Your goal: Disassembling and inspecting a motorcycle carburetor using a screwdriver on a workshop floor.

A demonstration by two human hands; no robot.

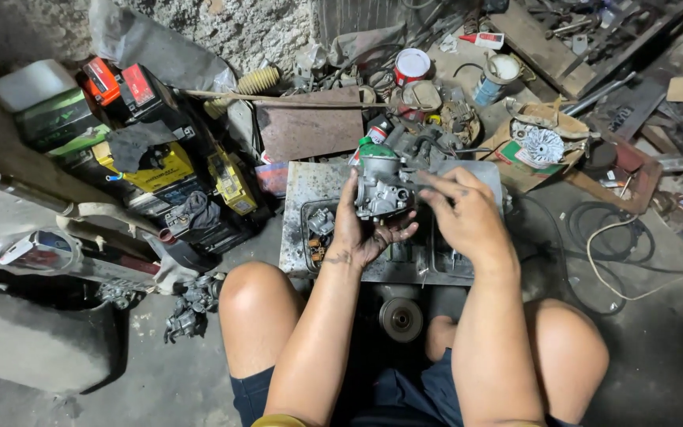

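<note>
Carburetor (381, 188) is sitting in my left hand (364, 229), cupped from underneath with the fingers wrapped up around its body, held over the low metal bench (310, 186) between my knees. My right hand (468, 215) comes in from the side with the fingertips pinched on its right edge; whatever I'm pinching there is too small to make out, and my fingers cover that side anyway. It's a lumpy cast grey metal piece, dull and a bit grimy, with a round bore on the front. The underside is hidden by my palm.

Bench top is a scuffed, stained steel plate, and a shallow tray (307, 229) on it holds small brassy bits I can't really identify. A green-capped bottle (375, 147) pokes up just behind the carb, mostly blocked by it. Off to the left there's a heap of boxy batteries (156, 170), yellow, black and red-topped, and a finned round metal part (541, 146) sits on cardboard on the right.
</note>
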